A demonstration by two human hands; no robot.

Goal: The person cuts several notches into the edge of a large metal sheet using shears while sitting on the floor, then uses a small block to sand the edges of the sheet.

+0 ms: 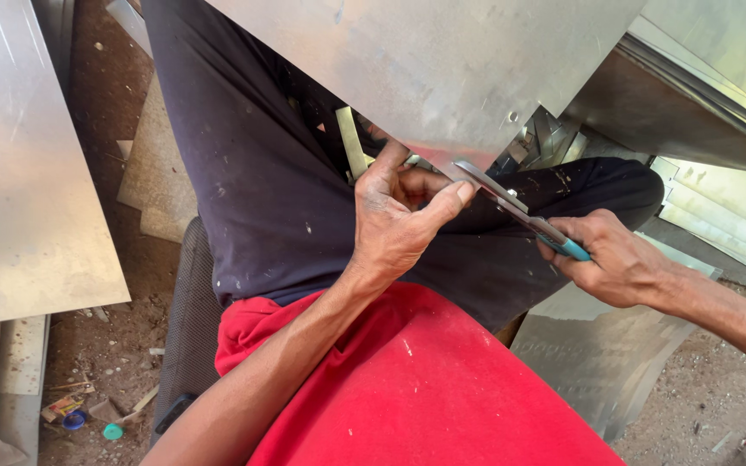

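A large grey metal sheet lies across my lap, over dark trousers. My left hand pinches the sheet's near edge, thumb on top and fingers underneath. My right hand grips the blue handles of metal snips, whose blades meet the sheet's edge right next to my left thumb. A narrow pale metal strip hangs below the sheet beside my left hand.
Another big metal sheet lies at the left on the dirt floor. Stacked sheets lean at the right, and a ribbed sheet lies under my right forearm. Small scraps and caps litter the lower left. I sit on a grey seat.
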